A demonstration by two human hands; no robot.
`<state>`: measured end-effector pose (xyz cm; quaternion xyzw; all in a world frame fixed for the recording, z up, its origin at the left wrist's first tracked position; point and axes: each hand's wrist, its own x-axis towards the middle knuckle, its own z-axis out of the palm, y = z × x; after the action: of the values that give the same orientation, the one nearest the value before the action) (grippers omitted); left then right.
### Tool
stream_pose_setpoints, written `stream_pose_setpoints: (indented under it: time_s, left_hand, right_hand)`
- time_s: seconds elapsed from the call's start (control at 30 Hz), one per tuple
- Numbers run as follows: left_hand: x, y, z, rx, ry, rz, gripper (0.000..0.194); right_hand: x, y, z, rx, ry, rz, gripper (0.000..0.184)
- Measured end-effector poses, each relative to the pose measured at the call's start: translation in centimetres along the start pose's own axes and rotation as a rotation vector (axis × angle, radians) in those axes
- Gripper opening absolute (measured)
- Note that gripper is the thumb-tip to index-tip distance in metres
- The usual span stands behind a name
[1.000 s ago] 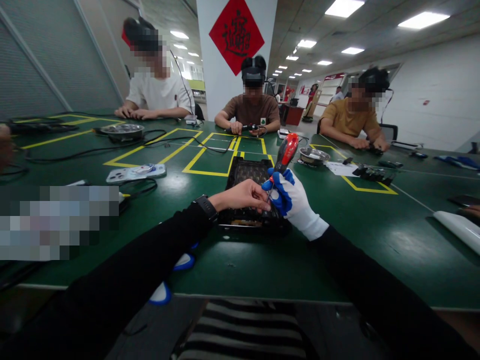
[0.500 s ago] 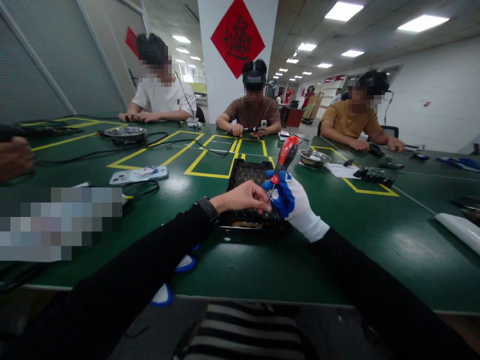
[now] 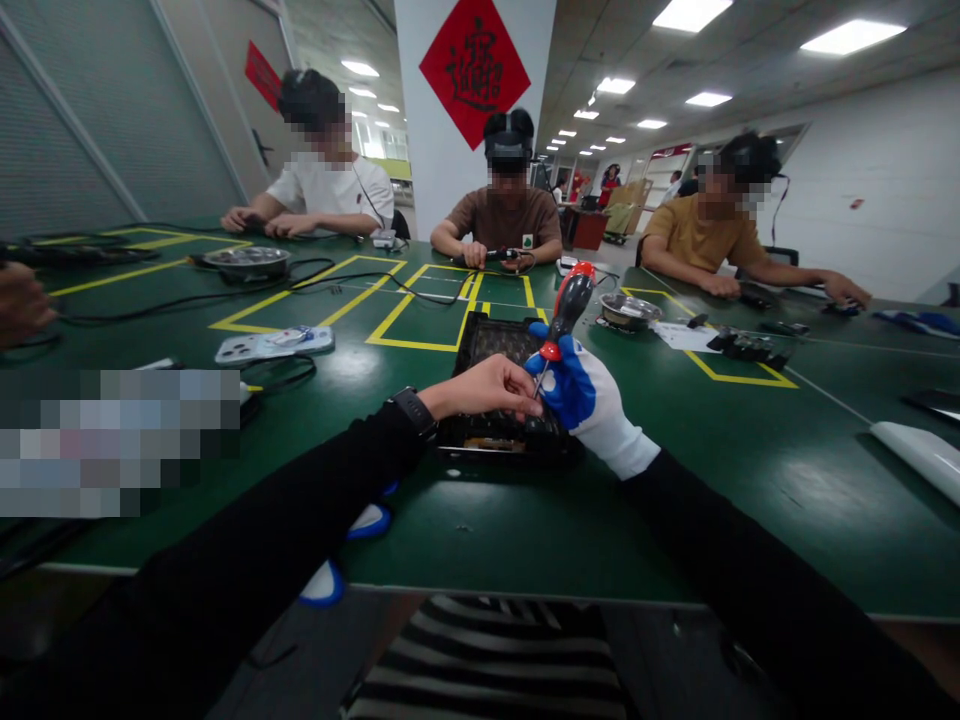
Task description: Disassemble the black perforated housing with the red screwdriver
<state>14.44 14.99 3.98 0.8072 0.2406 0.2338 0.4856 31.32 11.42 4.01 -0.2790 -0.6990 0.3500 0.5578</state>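
A red and dark grey screwdriver (image 3: 571,308) stands tilted, its handle leaning up and away to the right. My right hand (image 3: 589,400), in a white glove with blue coating, grips it around the collar below the handle. Bare and wearing a dark watch, my left hand (image 3: 495,385) has its fingers pinched beside the screwdriver's shaft. What those fingertips hold, if anything, is too small to make out. Both hands are over a black plastic housing (image 3: 480,345) that lies on the green table. The screwdriver's tip is hidden at my left fingers.
Left on the table (image 3: 465,540) are a phone (image 3: 274,345), cables and a metal bowl (image 3: 247,264). Another bowl (image 3: 628,312) and black parts (image 3: 750,347) lie to the right. A blue-edged glove (image 3: 324,583) hangs over the near edge. Several people sit around the table.
The screwdriver handle has turned, showing more dark grey and less red. My hands stay in nearly the same place. The person at the right has stretched an arm outward.
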Motion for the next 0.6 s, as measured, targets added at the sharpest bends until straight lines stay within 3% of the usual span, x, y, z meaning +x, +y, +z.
stream_pose_setpoints:
  time_s: [0.13, 0.37, 0.6]
  left_hand:
    - [0.0, 0.1, 0.0, -0.003, 0.002, 0.009, 0.029]
    - [0.0, -0.1, 0.0, -0.024, -0.005, 0.019, 0.029]
    - [0.1, -0.1, 0.1, -0.071, -0.012, 0.016, 0.029]
  right_hand:
    - [0.2, -0.4, 0.1, -0.018, -0.013, 0.051, 0.041]
    - [0.7, -0.8, 1.4, 0.374, 0.191, 0.347, 0.03]
    - [0.7, -0.5, 1.4, 0.421, 0.226, 0.364, 0.029]
